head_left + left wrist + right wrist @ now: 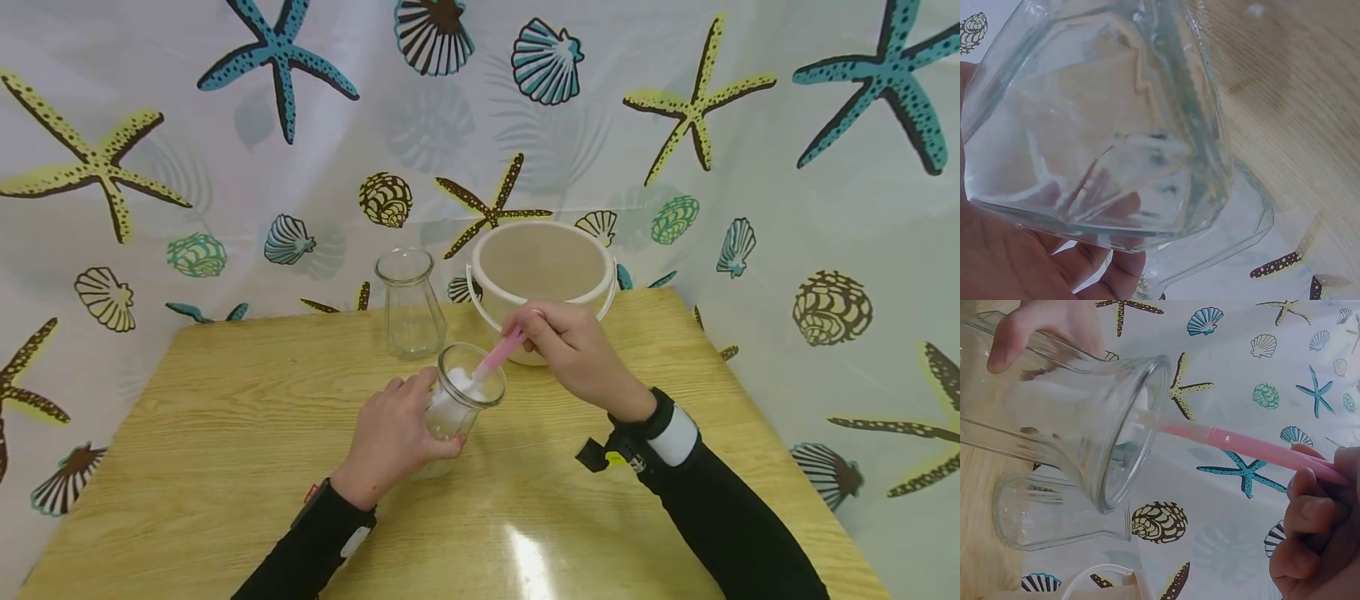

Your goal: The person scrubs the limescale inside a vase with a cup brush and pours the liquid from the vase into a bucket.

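Fingers (1313, 512) of the right hand (577, 354) pinch the pink handle (501, 351), white head (457, 385) inside the tilted jar (450, 426) that the left hand (392, 432) grips near the bucket (543, 260); from here I judge it inner scrubbing, next calling for a steady jar.

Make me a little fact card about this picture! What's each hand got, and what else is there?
Left hand: holds a tilted glass jar
Right hand: grips a pink stick
Stick's far end: inside the jar, by something white
Second jar: upright on the wooden table
Bucket: pale, with a handle
Backdrop: starfish and shells
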Demonstrator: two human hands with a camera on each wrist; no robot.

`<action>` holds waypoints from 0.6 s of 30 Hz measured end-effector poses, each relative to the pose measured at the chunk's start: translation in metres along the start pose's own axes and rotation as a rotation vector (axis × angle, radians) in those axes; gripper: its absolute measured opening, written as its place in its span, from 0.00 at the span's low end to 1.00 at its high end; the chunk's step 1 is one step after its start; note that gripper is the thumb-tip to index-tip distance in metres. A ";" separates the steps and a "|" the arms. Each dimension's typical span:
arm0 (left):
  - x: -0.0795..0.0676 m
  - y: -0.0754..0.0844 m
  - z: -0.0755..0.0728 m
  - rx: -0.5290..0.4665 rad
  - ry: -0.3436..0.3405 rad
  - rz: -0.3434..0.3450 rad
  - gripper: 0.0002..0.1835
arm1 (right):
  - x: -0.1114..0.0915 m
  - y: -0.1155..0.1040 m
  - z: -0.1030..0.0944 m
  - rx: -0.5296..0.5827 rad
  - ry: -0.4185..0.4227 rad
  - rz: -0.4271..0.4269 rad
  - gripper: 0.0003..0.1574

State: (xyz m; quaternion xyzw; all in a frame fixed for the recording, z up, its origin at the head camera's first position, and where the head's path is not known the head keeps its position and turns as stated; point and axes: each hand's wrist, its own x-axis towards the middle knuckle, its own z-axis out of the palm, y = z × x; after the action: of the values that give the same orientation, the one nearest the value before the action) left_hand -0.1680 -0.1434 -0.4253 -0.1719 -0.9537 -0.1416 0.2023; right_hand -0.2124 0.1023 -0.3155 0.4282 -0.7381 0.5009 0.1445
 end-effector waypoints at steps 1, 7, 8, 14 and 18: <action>0.000 0.000 0.000 -0.002 0.002 0.001 0.46 | 0.000 0.000 -0.001 -0.004 0.012 0.000 0.15; -0.001 0.001 0.000 0.003 -0.005 -0.002 0.46 | 0.000 0.002 -0.001 0.066 -0.002 0.030 0.16; -0.001 0.002 0.000 0.008 -0.008 -0.003 0.46 | 0.000 0.003 0.000 0.089 -0.014 0.037 0.16; 0.000 0.003 0.001 0.036 -0.011 0.005 0.46 | -0.004 0.001 0.017 0.097 -0.129 0.060 0.16; 0.000 0.004 0.003 0.041 0.000 0.023 0.47 | -0.006 -0.010 0.030 0.075 -0.218 0.044 0.15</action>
State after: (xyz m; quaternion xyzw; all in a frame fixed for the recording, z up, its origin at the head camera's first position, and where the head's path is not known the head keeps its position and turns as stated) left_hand -0.1679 -0.1389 -0.4269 -0.1788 -0.9543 -0.1195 0.2076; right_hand -0.1947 0.0777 -0.3270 0.4687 -0.7395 0.4818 0.0361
